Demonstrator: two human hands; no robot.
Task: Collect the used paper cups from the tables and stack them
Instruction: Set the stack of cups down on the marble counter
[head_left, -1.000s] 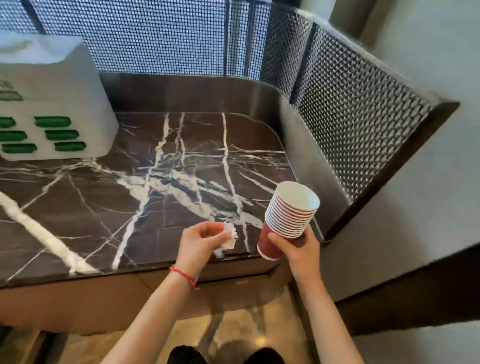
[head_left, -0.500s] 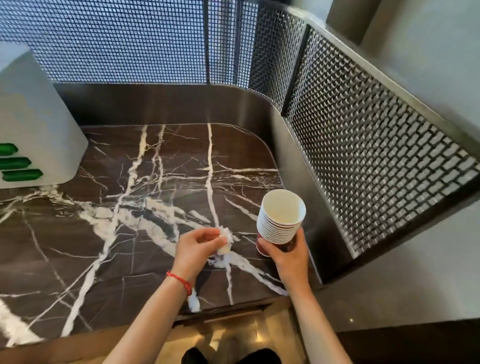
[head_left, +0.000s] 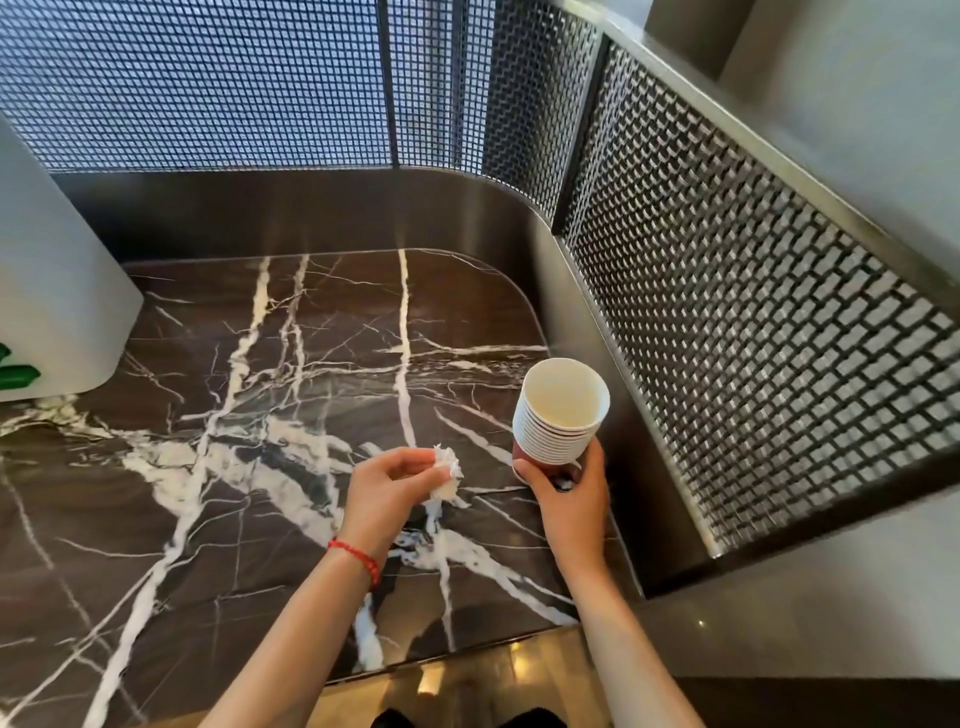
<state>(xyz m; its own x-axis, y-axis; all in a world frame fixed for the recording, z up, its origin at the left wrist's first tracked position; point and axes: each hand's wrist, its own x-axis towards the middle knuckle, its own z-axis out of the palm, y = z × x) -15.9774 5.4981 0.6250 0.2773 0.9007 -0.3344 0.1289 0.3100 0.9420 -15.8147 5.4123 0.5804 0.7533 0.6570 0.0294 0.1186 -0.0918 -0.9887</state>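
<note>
Hidden: lower part of cup stack (head_left: 558, 415) behind right hand (head_left: 569, 501); only sliver of red wall shows above fingers (head_left: 595, 460). White box (head_left: 57, 291) cut off at left edge, green marks partly seen. Rims in stack: roughly ten, exact count unclear. One stack, held upright above marble table (head_left: 260, 415), right fingers curled round its base. Left hand (head_left: 387, 496): fingertips pinched on one crumpled white tissue (head_left: 447, 470), just left of stack. One red bracelet (head_left: 358, 556) on left wrist.

Tall stack of red paper cups (head_left: 557, 421), white inside, upright, slightly tilted.
</note>
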